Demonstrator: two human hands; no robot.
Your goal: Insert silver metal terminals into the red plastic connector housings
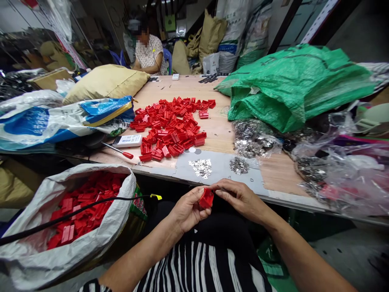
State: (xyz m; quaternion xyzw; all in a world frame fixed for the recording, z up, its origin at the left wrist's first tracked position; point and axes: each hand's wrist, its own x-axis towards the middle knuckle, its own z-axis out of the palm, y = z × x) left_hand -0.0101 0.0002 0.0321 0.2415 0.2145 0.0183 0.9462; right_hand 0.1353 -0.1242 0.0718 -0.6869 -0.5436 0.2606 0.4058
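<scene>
Bench: wood board point(275, 174) runs L to R; co-worker point(148, 54) sits at far end, sacks behind.
R side: green woven sack point(291, 89) on board, clear bags point(343, 170) of silver bits near R edge.
Near L: white woven sack point(120, 182) open beside person's knee, full of red parts, black cable point(75, 213) across its mouth.
Centre: loose red pile point(170, 121), blocky molded plastic, matte, hollow shapes.
Near pile: screwdriver point(124, 153) w/ red handle, white box point(127, 140).
Grey sheet point(219, 170): 2 small heaps of shiny metal bits point(201, 168).
Hands: both held over lap, below board edge. L hand point(188, 209) cups red part point(206, 198), fingers curled round it; R hand point(240, 198) pinches its top w/ fingertips.
Risks: bits are tiny, so a knock to grey sheet could scatter them; red parts near board edge could slide off if pile's bumped; cable could snag an arm.
</scene>
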